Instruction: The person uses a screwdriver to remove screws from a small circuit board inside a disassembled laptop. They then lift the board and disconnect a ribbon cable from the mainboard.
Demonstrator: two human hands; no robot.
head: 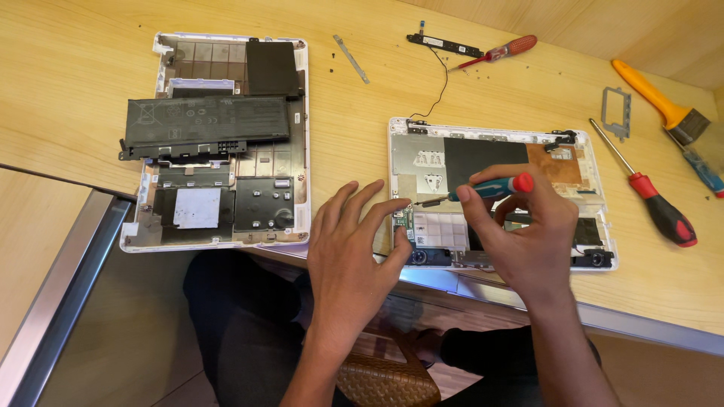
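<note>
An opened white laptop chassis (pixel 596 203) lies on the wooden table in front of me, its black and copper insides showing. My right hand (pixel 520 234) grips a small teal screwdriver with a red cap (pixel 494 188), its tip pointing left and down at a small green circuit board (pixel 403 221) in the chassis's lower left corner. My left hand (pixel 351 252) rests with fingers spread, fingertips steadying that small board.
A second white laptop shell (pixel 226 188) lies to the left with a black battery (pixel 205 120) across it. A red-handled screwdriver (pixel 656 200), an orange brush (pixel 664 102), a metal bracket (pixel 616 113), another red screwdriver (pixel 501 53), a black strip board (pixel 443 45) and loose screws lie about.
</note>
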